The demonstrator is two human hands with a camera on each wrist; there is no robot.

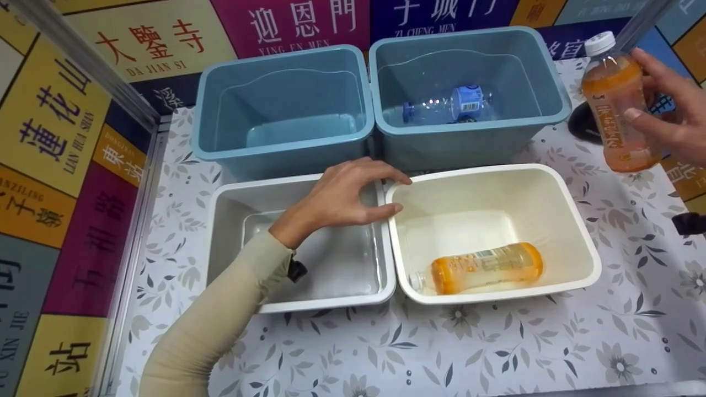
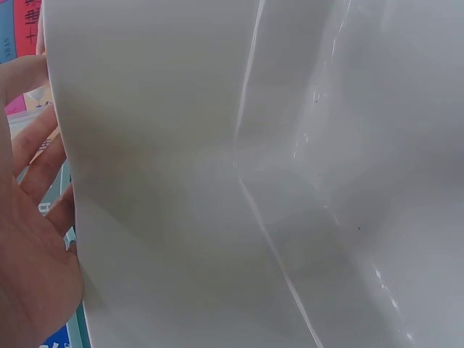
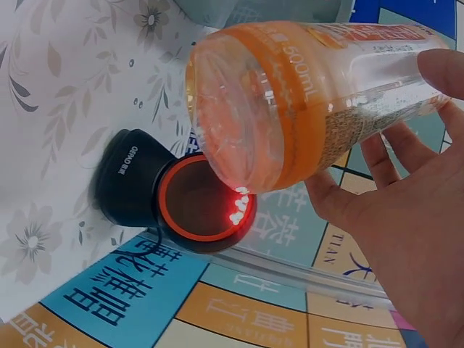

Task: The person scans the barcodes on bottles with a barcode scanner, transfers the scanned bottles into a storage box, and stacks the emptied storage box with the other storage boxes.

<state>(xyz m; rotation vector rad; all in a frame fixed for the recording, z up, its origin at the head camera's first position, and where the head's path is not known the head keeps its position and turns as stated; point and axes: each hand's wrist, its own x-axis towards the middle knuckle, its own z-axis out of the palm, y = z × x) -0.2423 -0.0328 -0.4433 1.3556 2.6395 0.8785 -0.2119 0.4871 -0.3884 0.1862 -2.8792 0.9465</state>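
Note:
My right hand (image 1: 675,110) grips an orange-labelled plastic drink bottle (image 1: 612,110) with a white cap, upright in the head view. In the right wrist view the bottle's base (image 3: 225,109) overlaps a black barcode scanner (image 3: 203,199) with an orange ring and red lights. My left hand (image 1: 353,193) reaches over the grey-white bin (image 1: 300,303), thumb and fingers apart with nothing between them. Its fingertips are right at the near-left rim of the cream bin (image 1: 568,220). Inside the cream bin lies another orange-labelled bottle (image 1: 485,268).
Behind stand two blue bins: the left blue bin (image 1: 281,99) and the right blue bin (image 1: 469,63), which holds a clear bottle with a blue label (image 1: 469,103). All bins stand on a floral tablecloth (image 1: 441,353). Panels with large characters (image 1: 149,44) line the sides.

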